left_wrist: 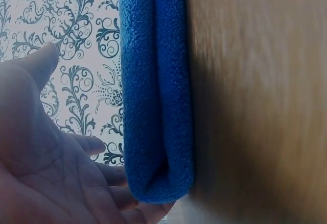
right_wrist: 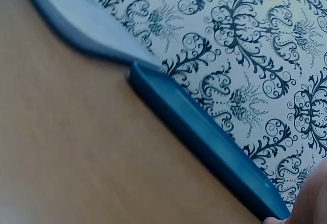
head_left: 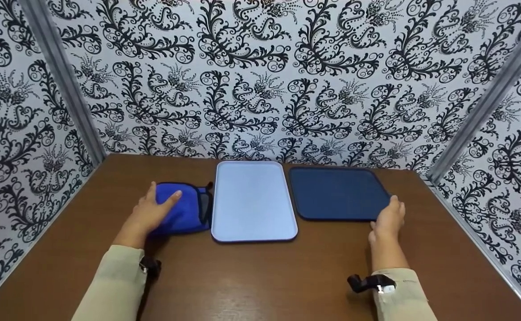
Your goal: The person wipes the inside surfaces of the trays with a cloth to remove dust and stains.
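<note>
On the brown table (head_left: 251,272), a pale rimmed tray (head_left: 253,200) lies between a dark blue rimmed tray (head_left: 338,194) on the right and a folded blue cloth (head_left: 184,214) on the left. The left hand (head_left: 146,216), thumb and fingers spread wide, is at the cloth's left end without gripping it. The right hand (head_left: 388,220) touches the dark tray's near right corner; its fingers are partly hidden, so I cannot tell whether they grip.

Blue cloth (head_left: 182,209); left hand (head_left: 149,213) alongside
</note>
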### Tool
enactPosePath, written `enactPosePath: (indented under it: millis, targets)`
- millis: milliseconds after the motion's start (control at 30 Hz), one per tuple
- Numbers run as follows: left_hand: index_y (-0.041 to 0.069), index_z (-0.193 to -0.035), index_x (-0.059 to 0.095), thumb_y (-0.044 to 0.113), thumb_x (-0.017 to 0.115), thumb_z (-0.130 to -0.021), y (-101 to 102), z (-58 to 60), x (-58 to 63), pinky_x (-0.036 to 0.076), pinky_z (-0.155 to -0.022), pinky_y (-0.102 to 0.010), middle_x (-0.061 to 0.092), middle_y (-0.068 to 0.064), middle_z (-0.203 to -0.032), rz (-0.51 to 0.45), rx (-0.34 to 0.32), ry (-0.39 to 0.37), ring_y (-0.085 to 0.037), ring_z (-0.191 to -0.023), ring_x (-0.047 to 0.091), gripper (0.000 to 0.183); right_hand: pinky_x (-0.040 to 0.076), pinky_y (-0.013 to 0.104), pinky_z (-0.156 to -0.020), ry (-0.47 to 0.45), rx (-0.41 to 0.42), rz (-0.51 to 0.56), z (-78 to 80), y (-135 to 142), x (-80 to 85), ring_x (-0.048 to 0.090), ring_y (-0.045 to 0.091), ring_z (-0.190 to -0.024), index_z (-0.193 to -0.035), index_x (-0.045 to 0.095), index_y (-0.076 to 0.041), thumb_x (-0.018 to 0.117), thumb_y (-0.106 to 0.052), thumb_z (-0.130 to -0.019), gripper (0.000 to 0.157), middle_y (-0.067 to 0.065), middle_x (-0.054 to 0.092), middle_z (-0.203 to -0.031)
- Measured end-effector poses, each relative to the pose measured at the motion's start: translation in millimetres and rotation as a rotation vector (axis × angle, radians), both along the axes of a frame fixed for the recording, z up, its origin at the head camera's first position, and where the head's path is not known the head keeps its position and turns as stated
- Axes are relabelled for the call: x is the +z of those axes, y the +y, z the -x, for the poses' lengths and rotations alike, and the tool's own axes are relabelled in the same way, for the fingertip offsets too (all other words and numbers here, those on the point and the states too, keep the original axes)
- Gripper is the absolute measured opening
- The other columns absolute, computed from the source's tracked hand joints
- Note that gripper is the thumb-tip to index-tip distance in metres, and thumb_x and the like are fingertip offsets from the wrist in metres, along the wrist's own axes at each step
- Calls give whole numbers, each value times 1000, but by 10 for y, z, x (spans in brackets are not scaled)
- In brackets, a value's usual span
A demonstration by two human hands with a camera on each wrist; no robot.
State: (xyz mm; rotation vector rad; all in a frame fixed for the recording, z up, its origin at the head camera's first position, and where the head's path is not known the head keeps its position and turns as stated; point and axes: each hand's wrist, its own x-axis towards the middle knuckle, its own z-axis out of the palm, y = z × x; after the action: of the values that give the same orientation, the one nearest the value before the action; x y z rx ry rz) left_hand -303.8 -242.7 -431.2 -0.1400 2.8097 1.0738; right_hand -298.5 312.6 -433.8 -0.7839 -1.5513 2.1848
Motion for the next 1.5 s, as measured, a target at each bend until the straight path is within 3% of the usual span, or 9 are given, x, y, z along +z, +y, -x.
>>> enactPosePath:
  millis: [233, 433, 533, 767, 967, 1267, 1500]
  targets:
    - [6, -164, -16, 86, 35, -92, 2, 16, 1, 15, -120, -78, 5, -42, -165, 7, 6, -13, -66, -150, 9, 119, 22, 51, -130, 32, -56, 353, -7, -43, 70, -3, 10, -161, -165, -4, -44, 32, -51, -108, 68, -17, -9, -173]
    - [7, -164, -16, 87, 35, -91, 12, 15, 0, 14, -119, -79, 4, -42, -165, 4, 14, -27, -66, -150, 8, 119, 22, 49, -130, 1, -69, 586, -17, 50, 137, 0, 4, -160, -165, -2, -43, 31, -52, -107, 67, -16, -6, -173]
    - [6, -164, -15, 87, 35, -91, 9, 16, -12, 15, -119, -79, 4, -42, -165, 9, 9, -19, -66, -150, 9, 119, 24, 50, -129, -18, -80, 656, -16, 116, 152, -2, 1, -159, -163, -4, -46, 31, -50, -108, 66, -15, -9, -173]
    - [5, -164, -13, 86, 36, -92, 14, 19, -39, 16, -120, -78, 7, -43, -165, 13, 7, -10, -65, -150, 11, 120, 19, 53, -129, -13, -103, 788, 55, 154, 192, 6, -4, -157, -163, 2, -49, 32, -49, -108, 62, -23, 2, -171]
    - [5, -164, -12, 87, 35, -91, 11, 32, -57, 16, -121, -77, 9, -41, -165, 13, 16, 4, -64, -151, 12, 120, 13, 50, -131, -44, -62, 928, 92, 113, 264, 1, -10, -156, -158, -5, -57, 28, -51, -108, 60, -32, -1, -167]
    - [4, -165, -7, 86, 37, -91, 49, 18, -62, 15, -122, -76, 10, -39, -166, 20, 21, 8, -63, -152, 11, 119, 13, 47, -131, -65, -51, 937, 154, 52, 257, -2, -10, -155, -156, -4, -60, 30, -48, -109, 60, -33, -3, -167]
    - [5, -165, -8, 86, 37, -91, 35, 24, -55, 13, -122, -77, 8, -39, -167, 13, 32, 6, -63, -152, 7, 119, 18, 47, -130, -81, -44, 910, 229, 21, 254, 1, -10, -155, -160, 2, -53, 34, -44, -109, 61, -32, -1, -167]
